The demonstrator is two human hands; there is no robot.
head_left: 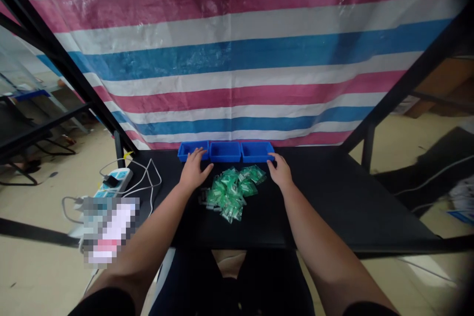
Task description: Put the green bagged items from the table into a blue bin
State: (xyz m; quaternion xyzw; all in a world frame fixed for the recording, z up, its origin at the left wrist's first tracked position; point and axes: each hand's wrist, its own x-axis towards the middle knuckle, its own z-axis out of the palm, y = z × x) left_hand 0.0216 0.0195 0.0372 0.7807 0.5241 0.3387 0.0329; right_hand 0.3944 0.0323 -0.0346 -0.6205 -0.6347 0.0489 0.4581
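Three blue plastic bins stand in a row along the back of the black table: a left bin (185, 151), a middle bin (224, 152) and a right bin (257, 152). My left hand (193, 170) is open, its spread fingers over the front of the left bin and its thumb pointing toward the middle one. At the front right corner of the right bin is my right hand (280, 170), fingers slightly bent and apart, with nothing visible in it. Between my hands lies a pile of small clear bags with green contents (231, 191).
A power strip (120, 177) with white cables lies on the table's left side, beside a blurred-out patch (111, 229). Behind the bins hangs a striped plastic sheet (229, 64). Black frame posts (361, 133) rise at both sides of the black table (344, 202).
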